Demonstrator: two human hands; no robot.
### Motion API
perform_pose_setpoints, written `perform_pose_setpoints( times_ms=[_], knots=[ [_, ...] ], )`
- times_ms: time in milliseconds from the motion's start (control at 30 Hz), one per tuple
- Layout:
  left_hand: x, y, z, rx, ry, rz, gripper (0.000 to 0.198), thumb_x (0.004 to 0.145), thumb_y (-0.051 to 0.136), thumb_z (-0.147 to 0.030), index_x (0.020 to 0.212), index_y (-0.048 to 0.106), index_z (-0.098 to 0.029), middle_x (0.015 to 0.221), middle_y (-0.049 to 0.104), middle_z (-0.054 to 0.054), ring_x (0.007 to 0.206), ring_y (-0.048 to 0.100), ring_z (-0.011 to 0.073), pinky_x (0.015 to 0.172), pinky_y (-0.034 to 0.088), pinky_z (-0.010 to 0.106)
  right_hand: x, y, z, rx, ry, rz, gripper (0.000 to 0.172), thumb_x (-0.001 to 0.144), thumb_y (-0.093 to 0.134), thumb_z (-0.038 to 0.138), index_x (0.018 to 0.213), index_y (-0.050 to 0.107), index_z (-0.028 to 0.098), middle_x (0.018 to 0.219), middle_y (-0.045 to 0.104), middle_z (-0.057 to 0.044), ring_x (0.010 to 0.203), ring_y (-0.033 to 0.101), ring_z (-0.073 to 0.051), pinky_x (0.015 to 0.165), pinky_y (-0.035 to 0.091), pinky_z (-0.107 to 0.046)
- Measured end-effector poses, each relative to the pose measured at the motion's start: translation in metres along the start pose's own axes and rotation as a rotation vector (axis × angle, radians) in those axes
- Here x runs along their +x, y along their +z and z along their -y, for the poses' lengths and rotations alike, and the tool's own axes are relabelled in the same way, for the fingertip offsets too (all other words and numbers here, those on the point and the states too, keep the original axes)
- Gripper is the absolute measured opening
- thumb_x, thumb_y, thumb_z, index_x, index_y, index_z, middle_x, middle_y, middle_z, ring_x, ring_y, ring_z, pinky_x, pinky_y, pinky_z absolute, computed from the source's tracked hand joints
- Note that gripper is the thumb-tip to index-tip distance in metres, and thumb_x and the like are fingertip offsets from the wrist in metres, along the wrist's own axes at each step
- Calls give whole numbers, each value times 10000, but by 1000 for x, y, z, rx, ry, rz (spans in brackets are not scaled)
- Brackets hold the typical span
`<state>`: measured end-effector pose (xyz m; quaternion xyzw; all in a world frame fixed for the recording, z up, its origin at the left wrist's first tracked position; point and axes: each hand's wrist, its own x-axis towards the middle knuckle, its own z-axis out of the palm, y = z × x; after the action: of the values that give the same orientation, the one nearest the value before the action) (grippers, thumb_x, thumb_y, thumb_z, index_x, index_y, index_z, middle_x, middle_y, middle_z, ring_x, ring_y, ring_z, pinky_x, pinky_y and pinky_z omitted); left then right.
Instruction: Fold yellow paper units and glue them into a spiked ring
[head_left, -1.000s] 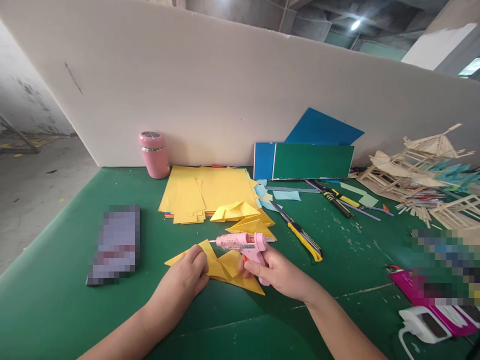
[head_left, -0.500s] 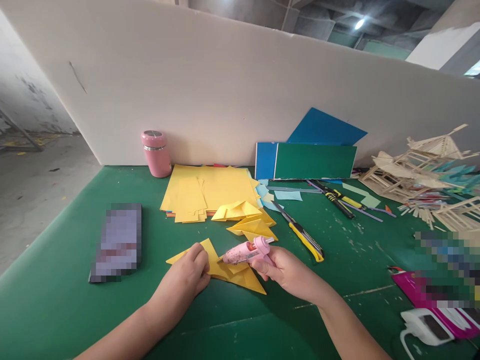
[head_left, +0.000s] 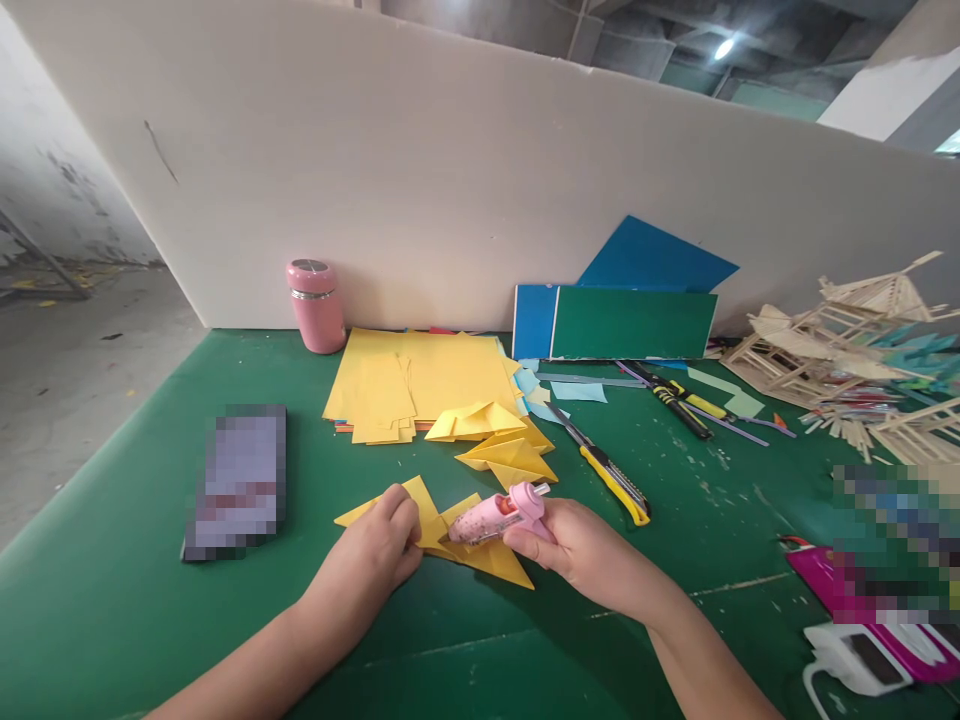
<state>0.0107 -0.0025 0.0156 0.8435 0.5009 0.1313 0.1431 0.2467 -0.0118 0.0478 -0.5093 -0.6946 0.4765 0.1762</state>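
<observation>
A folded yellow paper piece (head_left: 499,565) with pointed ends lies on the green table in front of me. My left hand (head_left: 390,535) is closed on its left part, fingers curled against the paper. Wrapped round the handle of a pink hot glue gun (head_left: 487,520) is my right hand (head_left: 570,540). The gun's nozzle points left and down at the middle of the folded paper; whether it touches is hard to tell. Just behind the gun lie more folded yellow paper shapes (head_left: 510,455), partly overlapping.
Behind are stacked yellow sheets (head_left: 442,375) and a pink thermos (head_left: 316,310). A yellow utility knife (head_left: 611,480) lies to the right, near blue paper scraps (head_left: 577,391). Wooden stick models (head_left: 810,350) stand far right, a white plug-in device (head_left: 855,655) nearer. A blurred dark-edged object (head_left: 240,480) lies left.
The glue gun in my right hand has moved slightly down and toward me over the paper. My left hand keeps its place on the paper. The view has shifted a little.
</observation>
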Motion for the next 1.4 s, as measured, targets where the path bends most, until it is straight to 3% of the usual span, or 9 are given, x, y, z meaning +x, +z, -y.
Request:
perform_pose_setpoints(
  times_ms=[267,800,967,1067,1133,1233,1400],
  knots=[
    [1,-3,-4,30,-58,62,183,750,444,-51,682,409,-218,774,449,-19,569,500,131,523,429,245,1,3,4,-112,-55,-46,433,923,415,527,1115,646,216,1046,700,-67,930,645,-251,775,476,-308],
    [1,-2,-4,44,-41,44,178,753,459,-42,686,448,-206,775,467,-19,559,512,128,508,413,247,2,8,4,-148,-95,-84,383,925,422,504,1016,657,215,947,708,-63,861,651,-233,709,466,-285],
    [1,-3,-4,33,-51,53,188,758,450,-45,682,414,-213,770,455,-21,556,506,128,503,407,245,4,3,-2,-71,-23,-103,447,902,417,553,792,651,189,781,686,-51,763,639,-223,688,467,-300],
    [0,-1,-2,7,-47,34,184,756,439,-53,684,399,-218,768,448,-25,555,503,127,508,407,243,5,1,-4,45,-1,-138,375,822,564,538,963,616,194,948,681,-59,862,637,-231,702,493,-303],
    [-1,1,0,-14,-37,21,174,758,432,-61,695,397,-218,773,450,-23,555,503,127,508,403,243,6,0,-6,122,57,-163,454,758,659,468,1107,524,212,1018,662,-61,819,642,-212,601,505,-276],
    [-2,3,2,-36,-9,-7,171,766,404,-60,711,386,-221,770,452,-21,550,492,127,508,393,243,9,2,-9,167,160,-242,476,730,676,380,1112,435,227,978,656,-49,599,602,-145,423,438,-221],
    [-3,5,5,-63,31,-47,169,771,371,-65,718,366,-226,758,452,-23,549,481,128,513,385,241,17,4,-21,181,150,-379,427,729,654,373,1054,414,235,919,676,-40,562,590,-146,366,378,-200]
  ],
)
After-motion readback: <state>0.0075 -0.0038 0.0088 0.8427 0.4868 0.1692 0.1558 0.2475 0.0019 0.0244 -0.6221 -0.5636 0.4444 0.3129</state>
